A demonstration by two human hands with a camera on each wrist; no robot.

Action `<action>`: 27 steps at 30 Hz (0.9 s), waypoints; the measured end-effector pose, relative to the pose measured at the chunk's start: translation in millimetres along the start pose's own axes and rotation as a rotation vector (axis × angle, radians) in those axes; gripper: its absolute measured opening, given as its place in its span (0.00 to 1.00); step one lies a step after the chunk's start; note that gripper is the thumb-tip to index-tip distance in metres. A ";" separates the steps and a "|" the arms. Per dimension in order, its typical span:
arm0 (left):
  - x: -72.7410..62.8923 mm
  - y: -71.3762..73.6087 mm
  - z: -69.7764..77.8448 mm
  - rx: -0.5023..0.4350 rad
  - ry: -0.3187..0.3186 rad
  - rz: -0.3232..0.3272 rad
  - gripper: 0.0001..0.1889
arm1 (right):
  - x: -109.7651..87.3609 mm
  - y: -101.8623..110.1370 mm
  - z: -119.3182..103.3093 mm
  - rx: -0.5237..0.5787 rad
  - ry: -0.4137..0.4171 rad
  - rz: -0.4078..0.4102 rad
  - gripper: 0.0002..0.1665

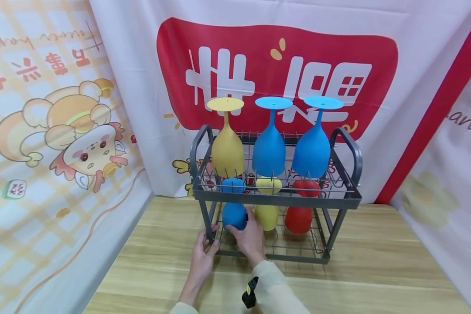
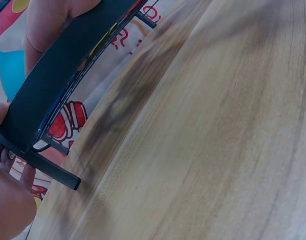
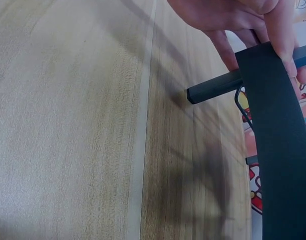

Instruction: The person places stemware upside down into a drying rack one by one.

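Observation:
A dark two-tier wire rack (image 1: 274,200) stands on the wooden table. On its lower shelf, at the left, is an upside-down blue goblet (image 1: 233,216). My right hand (image 1: 253,237) reaches in from the front and grips its bowl, thumb at the front and fingers on the right side. My left hand (image 1: 203,254) holds the rack's front left post near the bottom; the left wrist view shows the left hand (image 2: 12,205) around that corner. Beside the blue goblet stand an upside-down yellow goblet (image 1: 267,218) and a red goblet (image 1: 299,219).
On the upper shelf, a yellow goblet (image 1: 228,152) and two blue goblets, one in the middle (image 1: 269,152) and one at the right (image 1: 312,152), stand upside down. Printed cloth (image 1: 125,87) hangs behind and at both sides. The wooden table (image 1: 388,261) extends around the rack.

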State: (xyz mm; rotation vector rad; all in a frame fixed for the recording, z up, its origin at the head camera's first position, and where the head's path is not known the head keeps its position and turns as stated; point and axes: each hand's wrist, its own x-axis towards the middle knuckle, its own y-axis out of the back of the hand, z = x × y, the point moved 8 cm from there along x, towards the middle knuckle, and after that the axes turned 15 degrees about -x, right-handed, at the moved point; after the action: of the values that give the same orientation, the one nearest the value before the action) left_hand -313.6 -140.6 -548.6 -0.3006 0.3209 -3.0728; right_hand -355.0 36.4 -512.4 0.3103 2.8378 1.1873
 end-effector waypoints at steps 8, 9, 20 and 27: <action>-1.0 -1.6 1.7 -0.010 -0.009 -0.013 0.28 | -0.9 0.2 1.6 -0.018 0.002 0.005 0.52; -1.5 -2.2 1.9 -0.010 -0.005 -0.014 0.28 | -2.6 1.9 2.4 -0.013 0.002 0.012 0.51; -4.3 -7.8 2.3 0.012 0.046 -0.017 0.27 | -30.6 46.1 15.6 0.079 0.091 0.133 0.37; -12.1 13.5 12.2 0.221 0.069 0.007 0.28 | -54.0 84.2 38.2 0.039 0.230 0.046 0.37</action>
State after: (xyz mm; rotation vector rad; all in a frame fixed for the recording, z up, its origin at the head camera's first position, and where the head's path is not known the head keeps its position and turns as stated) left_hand -299.1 -155.6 -542.0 -0.1834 -0.0166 -3.0773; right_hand -283.5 109.8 -481.2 0.2582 3.0680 1.2536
